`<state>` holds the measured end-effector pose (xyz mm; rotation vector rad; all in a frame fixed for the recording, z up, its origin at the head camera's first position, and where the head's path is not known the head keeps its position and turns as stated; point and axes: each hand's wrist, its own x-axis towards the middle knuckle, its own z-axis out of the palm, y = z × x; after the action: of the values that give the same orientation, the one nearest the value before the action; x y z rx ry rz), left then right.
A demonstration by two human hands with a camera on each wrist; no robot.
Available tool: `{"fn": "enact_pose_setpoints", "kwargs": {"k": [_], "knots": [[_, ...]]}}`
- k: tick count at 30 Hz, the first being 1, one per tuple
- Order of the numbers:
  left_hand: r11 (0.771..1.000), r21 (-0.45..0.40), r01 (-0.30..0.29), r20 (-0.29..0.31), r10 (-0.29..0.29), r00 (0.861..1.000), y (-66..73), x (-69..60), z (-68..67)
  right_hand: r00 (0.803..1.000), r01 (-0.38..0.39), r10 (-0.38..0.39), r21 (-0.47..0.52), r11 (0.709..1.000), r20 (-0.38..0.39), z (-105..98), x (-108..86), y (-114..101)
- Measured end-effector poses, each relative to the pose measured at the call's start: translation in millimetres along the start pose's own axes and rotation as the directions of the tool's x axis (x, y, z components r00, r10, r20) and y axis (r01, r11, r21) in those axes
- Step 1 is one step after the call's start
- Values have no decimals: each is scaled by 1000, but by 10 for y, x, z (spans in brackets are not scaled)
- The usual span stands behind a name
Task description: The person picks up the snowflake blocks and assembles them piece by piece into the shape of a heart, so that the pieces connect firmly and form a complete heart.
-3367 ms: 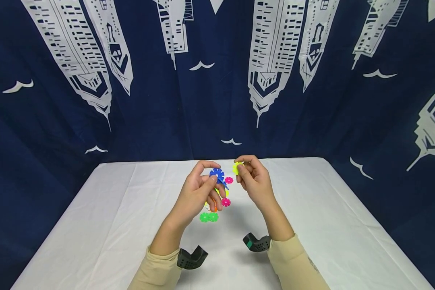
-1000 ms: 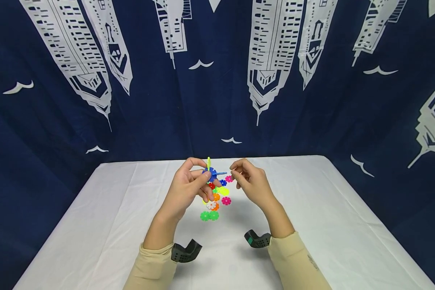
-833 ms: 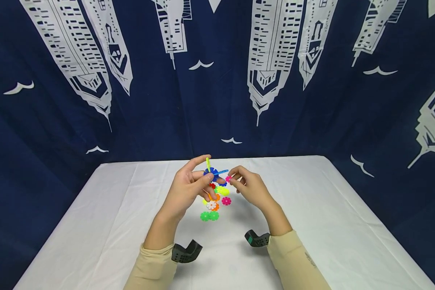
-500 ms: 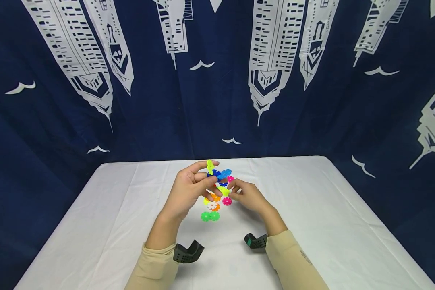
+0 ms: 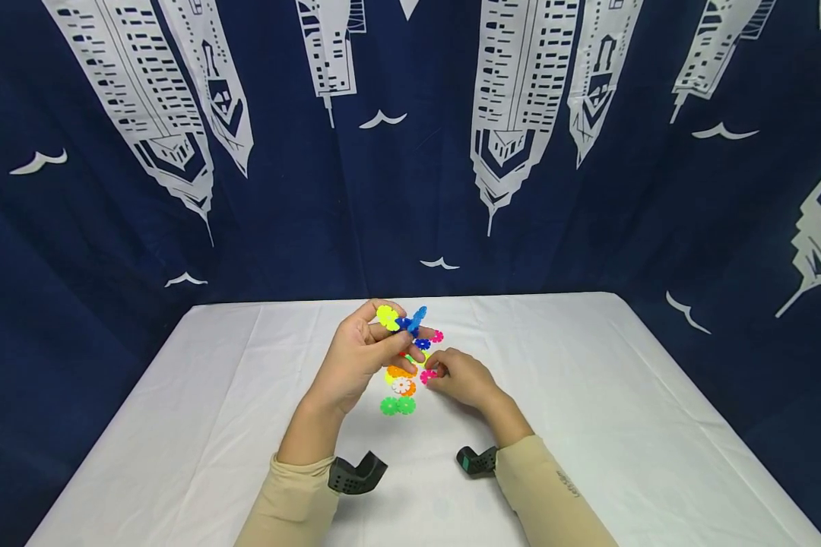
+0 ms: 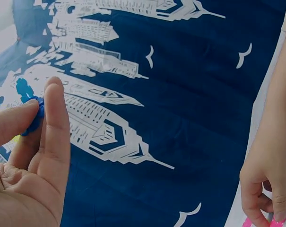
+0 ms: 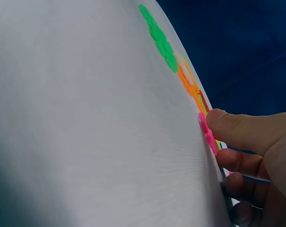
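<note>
In the head view my left hand (image 5: 360, 349) pinches a joined piece of notched discs above the table: a dark blue disc (image 5: 404, 324), a lighter blue disc (image 5: 418, 317) and a yellow disc (image 5: 387, 317). The left wrist view shows my thumb and fingers on the blue part (image 6: 35, 118). My right hand (image 5: 467, 380) is low at the table, its fingertips at a pink disc (image 5: 427, 376). In the right wrist view the thumb and index finger lie at that pink disc (image 7: 208, 134); whether they grip it is unclear.
On the white table (image 5: 561, 395) lie two green discs (image 5: 397, 406), a white disc (image 5: 400, 385), orange discs (image 5: 402, 371), a blue disc (image 5: 422, 344) and a farther pink disc (image 5: 438, 336). A dark blue patterned curtain (image 5: 356, 213) hangs behind.
The yellow disc went from my right hand onto the blue piece in my left. That piece has since turned. My right hand has moved down to the nearer pink disc.
</note>
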<state>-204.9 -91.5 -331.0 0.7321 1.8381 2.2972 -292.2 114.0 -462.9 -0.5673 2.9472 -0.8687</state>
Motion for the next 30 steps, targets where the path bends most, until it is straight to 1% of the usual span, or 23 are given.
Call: {"fn": "enact_pose_setpoints", "kwargs": {"k": [3,6,13,18,22,25,30], "knots": [[1000,-24,-8,31,9,999,-13,3,3,1000,-12,12,-40,999,0,23,6,-4],[999,-35,-15,59,17,998,-31,6,10,1000,-14,13,-50,999,-4,31,0,-11],[999,-41,11,51,-9,999,-29,-11,20,1000,-2,2,-55,998,-7,27,-13,-23],[998,-54,22,89,-17,996,-6,-22,30,1000,-16,15,-75,997,-12,33,-14,-29],[999,-43,13,120,-8,993,4,-32,34,1000,-19,18,-77,997,-15,30,-17,-39],[1000,-21,6,127,-3,992,-3,-35,33,1000,-17,15,-72,997,-18,24,-20,-41],[999,37,-13,102,9,995,-16,-34,31,1000,-4,3,-62,998,-13,9,-26,-43]]}}
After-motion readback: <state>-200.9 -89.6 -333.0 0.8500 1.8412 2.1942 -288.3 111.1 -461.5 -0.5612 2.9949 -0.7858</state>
